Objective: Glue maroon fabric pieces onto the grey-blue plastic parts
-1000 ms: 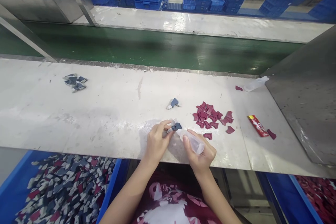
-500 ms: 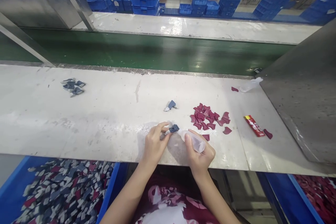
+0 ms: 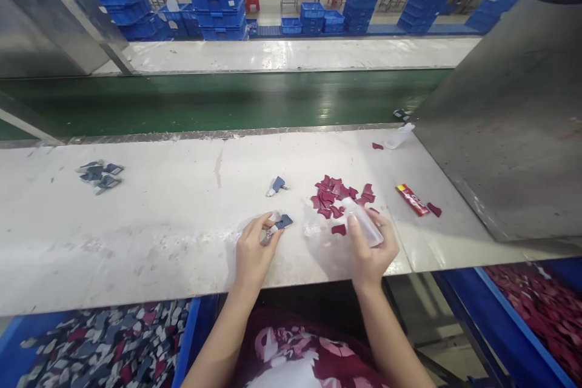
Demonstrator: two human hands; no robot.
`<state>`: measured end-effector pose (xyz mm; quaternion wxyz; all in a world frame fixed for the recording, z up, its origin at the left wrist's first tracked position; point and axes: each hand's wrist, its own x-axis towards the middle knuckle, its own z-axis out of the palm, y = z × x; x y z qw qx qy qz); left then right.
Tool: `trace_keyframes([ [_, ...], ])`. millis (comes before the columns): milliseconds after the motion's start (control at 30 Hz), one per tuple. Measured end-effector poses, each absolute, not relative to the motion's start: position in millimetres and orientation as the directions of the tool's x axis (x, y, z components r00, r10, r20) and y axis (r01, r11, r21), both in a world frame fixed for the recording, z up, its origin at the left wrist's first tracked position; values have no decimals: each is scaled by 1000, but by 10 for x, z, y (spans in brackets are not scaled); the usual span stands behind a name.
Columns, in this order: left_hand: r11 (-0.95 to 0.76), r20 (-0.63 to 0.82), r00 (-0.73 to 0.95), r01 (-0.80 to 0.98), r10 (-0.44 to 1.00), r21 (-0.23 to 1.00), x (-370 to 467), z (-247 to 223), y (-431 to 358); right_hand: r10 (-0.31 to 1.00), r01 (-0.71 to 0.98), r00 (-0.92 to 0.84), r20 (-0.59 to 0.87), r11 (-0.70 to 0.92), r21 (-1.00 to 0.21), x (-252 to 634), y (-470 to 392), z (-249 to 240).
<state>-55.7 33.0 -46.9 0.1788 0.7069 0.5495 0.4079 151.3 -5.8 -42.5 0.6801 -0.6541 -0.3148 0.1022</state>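
My left hand (image 3: 256,250) pinches a small dark blue and white piece (image 3: 284,222) between thumb and fingers, just above the white tabletop (image 3: 182,267). Wrapped in my right hand (image 3: 373,251) is a translucent squeeze bottle (image 3: 366,225), its tip pointing up and to the left over the maroon pieces. Several flat maroon pieces (image 3: 328,194) lie in a loose cluster beyond the bottle, and one single maroon piece (image 3: 339,230) rests between my hands. A second blue and white piece (image 3: 277,185) lies a little farther back.
Several blue and white pieces (image 3: 97,174) lie at left. At right are a red wrapper (image 3: 413,200), another clear bottle (image 3: 399,136) and a metal panel (image 3: 495,133). Below the edge stand blue bins of pieces (image 3: 194,327) (image 3: 522,309). A green belt (image 3: 227,103) runs behind.
My right hand has drawn the bottle away from the blue and white piece, to the right and over the maroon pieces. My left hand still holds its piece. The camera view has shifted.
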Motion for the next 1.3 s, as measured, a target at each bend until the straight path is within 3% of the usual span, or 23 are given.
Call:
trace_keyframes([
  [167,-335,371,132,759,919,559,-516,-435,375,549,189,808,213,100,-977,2122,-70,-493],
  [300,-353,365,162,755,917,553,-503,-413,382,582,314,762,286,54,-948,2219,-164,-556],
  [367,-371,378,161,717,912,590,-514,-412,380,477,548,727,494,29,-836,2172,-240,-567],
  [433,-351,372,121,677,920,647,-526,-417,374,406,786,563,720,7,-618,2115,-313,-577],
  [500,-306,344,71,646,936,699,-530,-425,365,424,887,411,807,21,-462,2081,-350,-592],
  [533,-288,329,55,633,943,719,-528,-429,360,445,887,403,800,25,-461,2077,-349,-600],
  [667,-260,293,44,600,955,757,-513,-436,350,543,751,572,615,-45,-658,2153,-247,-593],
  [767,-241,275,32,591,961,770,-518,-441,350,666,780,490,562,-48,-624,2282,-169,-540],
  [933,-225,265,17,579,964,783,-547,-466,350,522,664,692,499,-189,-723,2613,-125,-503],
  [1033,-215,254,8,560,967,800,-544,-462,339,524,618,739,424,-273,-738,2753,-117,-538],
  [1100,-204,240,4,543,971,815,-525,-443,327,467,631,748,471,-280,-724,2735,-138,-561],
  [1200,-189,218,5,517,976,834,-474,-407,309,245,753,657,713,-236,-614,2556,-220,-565],
  [1233,-187,211,10,511,977,839,-453,-398,304,259,825,566,783,-176,-537,2481,-247,-556],
  [1300,-182,195,28,499,980,847,-410,-387,297,487,920,316,814,53,-389,2351,-272,-526],
])
